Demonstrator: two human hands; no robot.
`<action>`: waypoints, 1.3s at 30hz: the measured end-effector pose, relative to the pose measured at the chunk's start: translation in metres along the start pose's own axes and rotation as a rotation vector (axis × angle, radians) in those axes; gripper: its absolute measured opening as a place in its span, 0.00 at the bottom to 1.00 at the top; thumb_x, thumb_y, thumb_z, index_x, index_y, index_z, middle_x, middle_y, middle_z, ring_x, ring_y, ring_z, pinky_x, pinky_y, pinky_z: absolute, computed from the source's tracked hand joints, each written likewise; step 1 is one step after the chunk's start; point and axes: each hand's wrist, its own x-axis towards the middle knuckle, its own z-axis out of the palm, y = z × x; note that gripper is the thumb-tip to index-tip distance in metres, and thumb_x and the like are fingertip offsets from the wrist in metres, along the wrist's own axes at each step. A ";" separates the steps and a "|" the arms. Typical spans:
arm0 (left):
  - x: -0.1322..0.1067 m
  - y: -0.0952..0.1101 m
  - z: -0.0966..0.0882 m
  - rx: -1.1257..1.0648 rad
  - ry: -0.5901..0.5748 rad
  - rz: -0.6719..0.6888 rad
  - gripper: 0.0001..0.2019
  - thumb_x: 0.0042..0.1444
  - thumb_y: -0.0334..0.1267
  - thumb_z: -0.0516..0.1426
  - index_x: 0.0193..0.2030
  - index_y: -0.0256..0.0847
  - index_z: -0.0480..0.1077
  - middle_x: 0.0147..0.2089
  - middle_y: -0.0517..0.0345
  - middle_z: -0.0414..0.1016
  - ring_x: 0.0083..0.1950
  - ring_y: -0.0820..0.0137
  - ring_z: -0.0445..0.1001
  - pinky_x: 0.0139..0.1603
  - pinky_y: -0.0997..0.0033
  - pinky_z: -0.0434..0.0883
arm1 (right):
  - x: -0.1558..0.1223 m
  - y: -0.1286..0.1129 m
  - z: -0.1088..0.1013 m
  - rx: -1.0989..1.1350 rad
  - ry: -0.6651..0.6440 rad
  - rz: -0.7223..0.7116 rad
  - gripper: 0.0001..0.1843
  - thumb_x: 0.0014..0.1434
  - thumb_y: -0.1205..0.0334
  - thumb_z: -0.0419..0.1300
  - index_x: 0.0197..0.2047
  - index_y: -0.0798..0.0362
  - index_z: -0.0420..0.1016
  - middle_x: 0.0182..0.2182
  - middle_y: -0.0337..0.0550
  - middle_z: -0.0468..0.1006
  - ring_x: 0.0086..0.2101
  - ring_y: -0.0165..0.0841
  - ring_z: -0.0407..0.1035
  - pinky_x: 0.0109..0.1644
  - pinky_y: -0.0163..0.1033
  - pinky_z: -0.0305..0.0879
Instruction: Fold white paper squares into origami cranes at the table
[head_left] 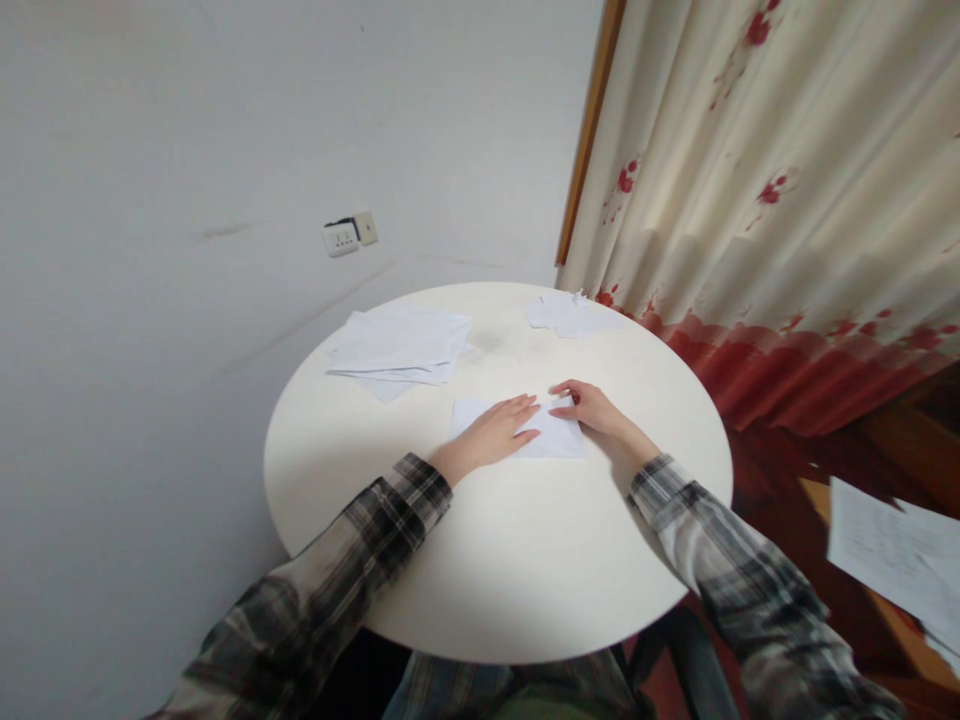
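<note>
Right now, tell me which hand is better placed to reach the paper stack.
Left, probably: the left hand, flat on the sheet, lies nearer the stack on its side; the right hand would have to cross over.

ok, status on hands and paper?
Left hand flat on the paper sheet. Right hand at its far edge, grip unclear. Paper stack lies apart, beyond the left hand.

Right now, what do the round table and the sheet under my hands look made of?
Sheet: thin matte white paper, lying flat under the left hand and right hand. Round table: smooth cream top with faint sheen, likely painted or laminated wood; its core is hidden.
</note>
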 end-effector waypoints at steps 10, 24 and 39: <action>0.002 0.002 -0.003 0.130 -0.103 -0.005 0.26 0.61 0.48 0.42 0.60 0.35 0.56 0.64 0.48 0.55 0.66 0.68 0.51 0.64 0.68 0.49 | -0.001 -0.001 0.000 -0.030 0.009 -0.001 0.21 0.41 0.56 0.65 0.41 0.55 0.73 0.26 0.37 0.68 0.27 0.28 0.60 0.33 0.35 0.56; 0.002 0.007 -0.006 0.095 -0.113 -0.026 0.25 0.61 0.48 0.42 0.60 0.37 0.57 0.65 0.49 0.53 0.66 0.68 0.50 0.64 0.67 0.49 | -0.004 -0.001 -0.001 -0.069 0.012 -0.008 0.19 0.43 0.59 0.63 0.40 0.55 0.72 0.26 0.36 0.69 0.27 0.27 0.60 0.32 0.33 0.56; 0.004 0.005 -0.006 0.084 -0.115 -0.003 0.26 0.61 0.49 0.42 0.60 0.36 0.57 0.65 0.48 0.54 0.66 0.67 0.51 0.64 0.67 0.50 | -0.013 -0.010 0.001 -0.108 0.062 0.045 0.28 0.39 0.56 0.67 0.44 0.55 0.70 0.24 0.35 0.67 0.25 0.28 0.59 0.29 0.33 0.54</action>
